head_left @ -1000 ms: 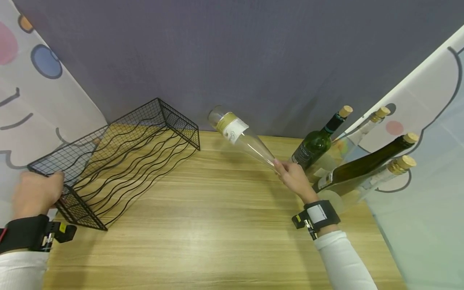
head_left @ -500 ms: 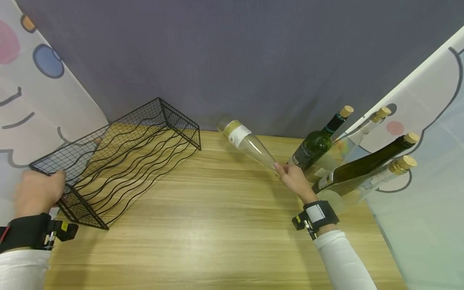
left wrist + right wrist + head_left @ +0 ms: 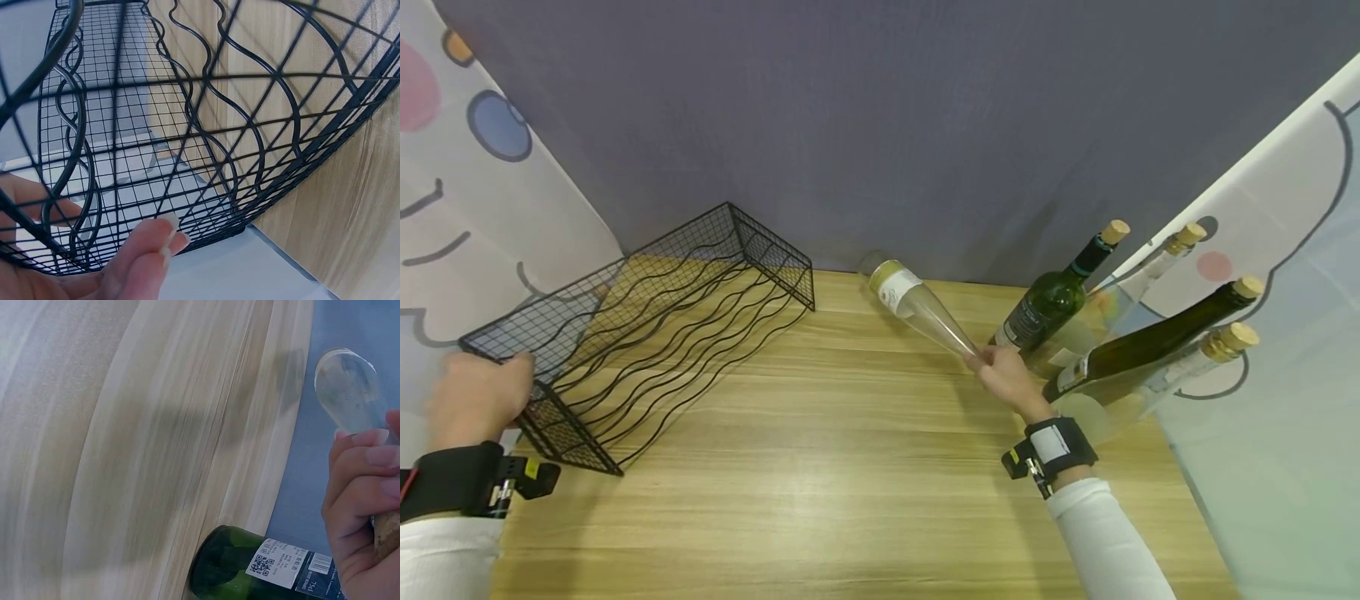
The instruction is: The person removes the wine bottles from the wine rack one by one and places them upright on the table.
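Observation:
In the head view my left hand (image 3: 478,396) grips the near left end of a black wire wine rack (image 3: 574,435) with wavy bars. The left wrist view shows its fingers (image 3: 147,247) curled by the mesh. My right hand (image 3: 1011,379) holds a clear glass bottle (image 3: 928,318) by the neck. This bottle has a white and gold label and slants, base toward the back wall. A cork (image 3: 387,537) shows inside that hand in the right wrist view. A green wine bottle (image 3: 1054,302) stands just beyond the right hand.
At the right stand a dark green bottle (image 3: 1150,342) and two clear corked bottles, one nearer (image 3: 1187,367) and one farther (image 3: 1159,265). All are on a wooden table (image 3: 820,483) with a grey wall (image 3: 925,125) behind and patterned panels at both sides.
The clear bottle's base end has come right and lower in the head view, the right hand still at its neck. My left hand and the rack have stayed in place.

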Action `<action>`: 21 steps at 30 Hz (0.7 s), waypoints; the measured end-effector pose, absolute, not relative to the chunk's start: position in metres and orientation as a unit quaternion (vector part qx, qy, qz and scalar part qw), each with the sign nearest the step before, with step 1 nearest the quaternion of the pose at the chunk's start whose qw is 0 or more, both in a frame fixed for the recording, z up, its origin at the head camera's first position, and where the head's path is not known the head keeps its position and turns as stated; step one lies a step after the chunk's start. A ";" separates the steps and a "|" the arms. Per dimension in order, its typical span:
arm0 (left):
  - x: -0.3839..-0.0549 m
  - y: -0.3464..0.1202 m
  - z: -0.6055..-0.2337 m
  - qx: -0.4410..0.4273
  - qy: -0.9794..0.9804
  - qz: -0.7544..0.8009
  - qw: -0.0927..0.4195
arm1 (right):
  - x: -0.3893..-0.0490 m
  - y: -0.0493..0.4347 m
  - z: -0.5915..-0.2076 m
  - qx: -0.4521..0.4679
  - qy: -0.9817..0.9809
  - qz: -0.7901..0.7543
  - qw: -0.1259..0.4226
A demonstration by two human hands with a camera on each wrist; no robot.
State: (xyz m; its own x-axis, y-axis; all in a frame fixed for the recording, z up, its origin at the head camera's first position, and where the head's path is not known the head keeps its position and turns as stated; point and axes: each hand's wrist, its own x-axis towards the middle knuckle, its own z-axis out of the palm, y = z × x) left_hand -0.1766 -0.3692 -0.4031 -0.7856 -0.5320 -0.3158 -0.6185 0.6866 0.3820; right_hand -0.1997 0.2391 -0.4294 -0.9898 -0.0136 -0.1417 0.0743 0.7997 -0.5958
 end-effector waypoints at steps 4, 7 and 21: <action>-0.177 -0.371 -0.404 -0.317 0.913 0.236 0.094 | -0.199 0.238 -0.430 0.019 0.943 -0.323 0.072; -0.177 -0.371 -0.404 -0.319 0.913 0.236 0.098 | -0.199 0.237 -0.431 0.021 0.944 -0.320 0.079; -0.178 -0.374 -0.409 -0.315 0.912 0.247 0.093 | -0.197 0.235 -0.431 0.020 0.940 -0.328 0.092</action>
